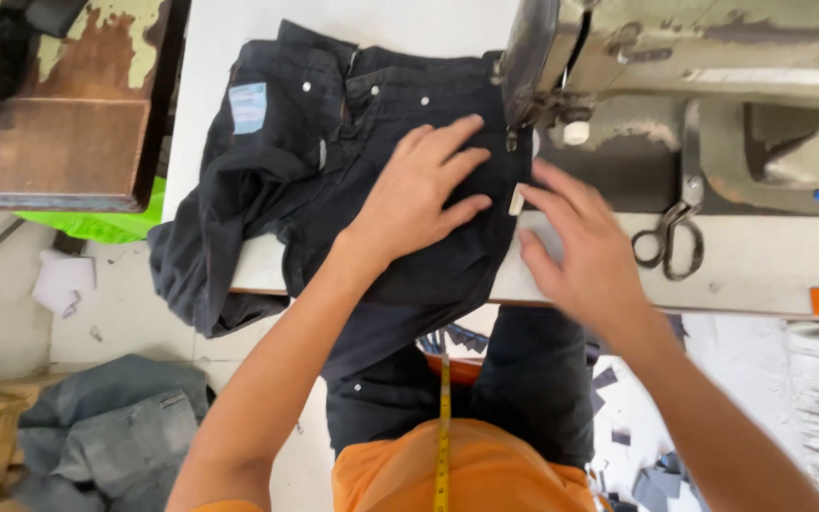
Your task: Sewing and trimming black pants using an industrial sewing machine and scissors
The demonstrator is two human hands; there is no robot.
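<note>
Head view: black trousers (334, 180) lie flat under left fingers (447, 156).

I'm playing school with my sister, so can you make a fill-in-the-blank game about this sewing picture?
1. The left hand lies flat on a pair of dark ____.
2. The metal tool lying on the table right of the right hand is a pair of ____.
3. The long strip hanging down over the orange shirt is a yellow measuring ____.

Missing words: jeans; scissors; tape
</note>
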